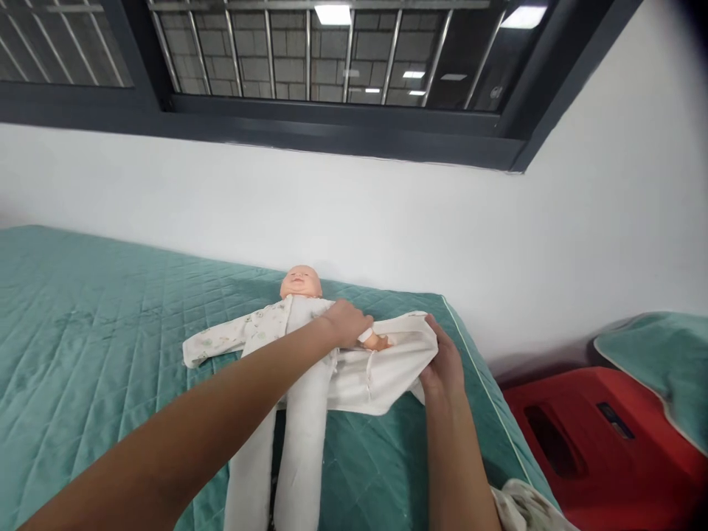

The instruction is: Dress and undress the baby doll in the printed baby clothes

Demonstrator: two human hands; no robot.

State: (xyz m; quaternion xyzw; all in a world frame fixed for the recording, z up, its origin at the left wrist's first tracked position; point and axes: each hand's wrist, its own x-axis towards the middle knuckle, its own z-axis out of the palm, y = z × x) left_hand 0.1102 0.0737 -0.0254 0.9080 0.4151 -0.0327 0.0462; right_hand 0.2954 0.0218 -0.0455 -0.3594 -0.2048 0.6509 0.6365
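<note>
A baby doll [305,405] with a white cloth body lies on its back on a green quilted cover, its head toward the wall. A white printed baby shirt [221,339] covers the doll's arm on the left side of the view. The shirt's other half lies spread open, inside out, to the right. My left hand [349,323] is closed around the doll's other arm, whose small plastic hand [377,342] sticks out over the cloth. With my right hand [444,363] I grip the outer edge of the spread shirt half, fingers partly behind the fabric.
The green quilted cover [110,332] ends at a piped edge on the right. Beyond it stands a red plastic stool [602,442] with green cloth [658,354] on it. Patterned fabric [531,505] lies near my right forearm. A white wall and barred window rise behind.
</note>
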